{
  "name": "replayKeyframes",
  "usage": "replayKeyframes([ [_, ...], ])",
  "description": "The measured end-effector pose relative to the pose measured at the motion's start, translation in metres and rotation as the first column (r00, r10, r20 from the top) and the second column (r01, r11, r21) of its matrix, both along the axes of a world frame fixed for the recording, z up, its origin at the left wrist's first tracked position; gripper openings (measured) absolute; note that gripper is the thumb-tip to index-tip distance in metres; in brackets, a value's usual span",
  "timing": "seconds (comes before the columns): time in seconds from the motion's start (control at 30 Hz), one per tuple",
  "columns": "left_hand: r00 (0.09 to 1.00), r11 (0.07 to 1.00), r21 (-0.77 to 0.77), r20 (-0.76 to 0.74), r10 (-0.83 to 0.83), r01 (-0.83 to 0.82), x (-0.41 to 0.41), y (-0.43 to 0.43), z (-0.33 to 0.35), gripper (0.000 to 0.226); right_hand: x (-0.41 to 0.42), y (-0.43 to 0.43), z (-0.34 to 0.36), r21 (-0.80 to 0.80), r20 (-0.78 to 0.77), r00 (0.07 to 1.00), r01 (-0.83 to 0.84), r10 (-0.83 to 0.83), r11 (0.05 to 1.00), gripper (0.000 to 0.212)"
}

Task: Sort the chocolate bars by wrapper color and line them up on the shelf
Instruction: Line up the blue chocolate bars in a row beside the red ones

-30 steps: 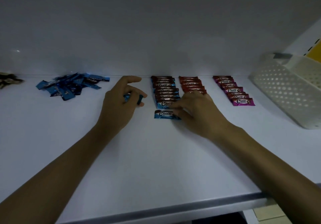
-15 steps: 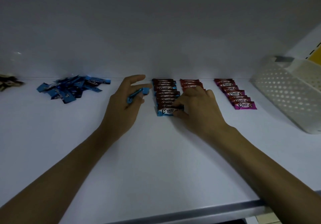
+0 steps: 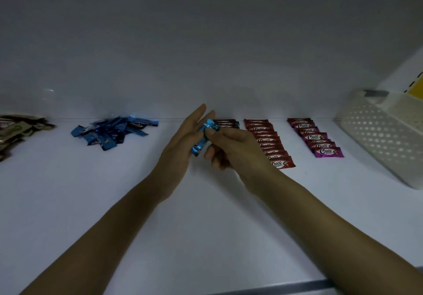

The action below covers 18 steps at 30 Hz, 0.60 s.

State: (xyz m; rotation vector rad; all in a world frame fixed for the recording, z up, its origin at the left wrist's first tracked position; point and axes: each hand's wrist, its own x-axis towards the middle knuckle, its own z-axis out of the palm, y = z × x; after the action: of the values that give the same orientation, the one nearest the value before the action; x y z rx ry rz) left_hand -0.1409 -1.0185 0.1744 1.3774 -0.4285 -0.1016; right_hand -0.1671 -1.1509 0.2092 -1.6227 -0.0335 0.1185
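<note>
White shelf (image 3: 206, 226) surface and a pale back wall fill the head view, all of it in dim light. Your left grip (image 3: 183, 143) is held up on edge above the shelf near its back, fingers straight and close together, curled round nothing. One blue bar (image 3: 201, 140) lies slanted against the inner side of those fingers. Your right grip (image 3: 231, 149) meets it from the other side, with thumb and forefinger pinching the bar's upper end and the other fingers curled under. Directly behind both grips sits a half-hidden row (image 3: 225, 123) of bars with a blue edge showing; you cannot see its near end. Just to its right, a red row (image 3: 267, 143) runs from the wall toward you, each bar overlapping the next. Farther right, apart from it, a shorter purple row (image 3: 314, 139) lies the same way. Well to the left, a loose blue pile (image 3: 112, 132) rests against the wall, unsorted. At the far left edge, a heap of brown wrappers (image 3: 16, 130) lies jumbled. A white perforated basket (image 3: 377, 134) stands at the right end of the shelf.
</note>
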Motion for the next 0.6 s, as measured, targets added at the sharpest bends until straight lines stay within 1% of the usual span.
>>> replayKeyframes([
  [0.07, 0.989, 0.986, 0.075, 0.021, 0.149, -0.15, 0.004, 0.001, -0.006, 0.031, -0.002, -0.004, 0.001, 0.003, 0.036, 0.998, 0.042, -0.043, 0.999, 0.018],
  [0.13, 0.957, 0.936, 0.212, 0.142, 0.255, -0.281, 0.005, 0.004, -0.012, 0.03, 0.0, -0.008, 0.003, 0.034, 0.035, 0.998, 0.058, -0.059, 0.998, 0.012],
  [0.2, 0.921, 0.856, 0.36, 0.261, 0.29, -0.372, 0.004, 0.007, -0.018, 0.034, 0.004, -0.014, 0.005, 0.053, -0.054, 0.996, 0.073, -0.07, 0.996, 0.014],
  [0.23, 0.91, 0.828, 0.396, 0.29, 0.297, -0.397, 0.003, 0.008, -0.02, 0.037, 0.003, -0.017, 0.006, 0.042, -0.089, 0.993, 0.078, -0.074, 0.996, 0.012],
  [0.27, 0.902, 0.809, 0.417, 0.311, 0.3, -0.413, 0.004, 0.008, -0.021, 0.038, 0.001, -0.022, 0.005, 0.004, -0.055, 0.996, 0.074, -0.074, 0.997, 0.01],
  [0.3, 0.894, 0.793, 0.435, 0.333, 0.298, -0.426, 0.004, 0.009, -0.023, 0.039, -0.003, -0.028, 0.004, -0.04, 0.021, 0.998, 0.059, -0.058, 0.997, 0.008],
  [0.33, 0.888, 0.773, 0.459, 0.357, 0.29, -0.437, 0.005, 0.009, -0.024, 0.039, -0.007, -0.034, 0.001, -0.072, 0.087, 0.996, 0.039, -0.033, 0.997, 0.01],
  [0.37, 0.883, 0.753, 0.484, 0.377, 0.281, -0.446, 0.005, 0.009, -0.025, 0.04, -0.013, -0.039, -0.001, -0.09, 0.113, 0.994, 0.017, -0.007, 0.996, 0.014],
  [0.43, 0.88, 0.73, 0.513, 0.389, 0.272, -0.452, 0.005, 0.009, -0.026, 0.042, -0.017, -0.047, -0.006, -0.124, 0.115, 0.993, -0.017, 0.031, 0.992, 0.019],
  [0.5, 0.877, 0.71, 0.532, 0.396, 0.273, -0.461, 0.006, 0.009, -0.027, 0.041, -0.016, -0.052, -0.01, -0.192, 0.129, 0.99, -0.028, 0.054, 0.981, 0.014],
  [0.6, 0.871, 0.678, 0.559, 0.399, 0.286, -0.478, 0.005, 0.009, -0.027, 0.041, -0.016, -0.06, -0.016, -0.248, 0.193, 0.981, 0.012, 0.037, 0.969, 0.01],
])
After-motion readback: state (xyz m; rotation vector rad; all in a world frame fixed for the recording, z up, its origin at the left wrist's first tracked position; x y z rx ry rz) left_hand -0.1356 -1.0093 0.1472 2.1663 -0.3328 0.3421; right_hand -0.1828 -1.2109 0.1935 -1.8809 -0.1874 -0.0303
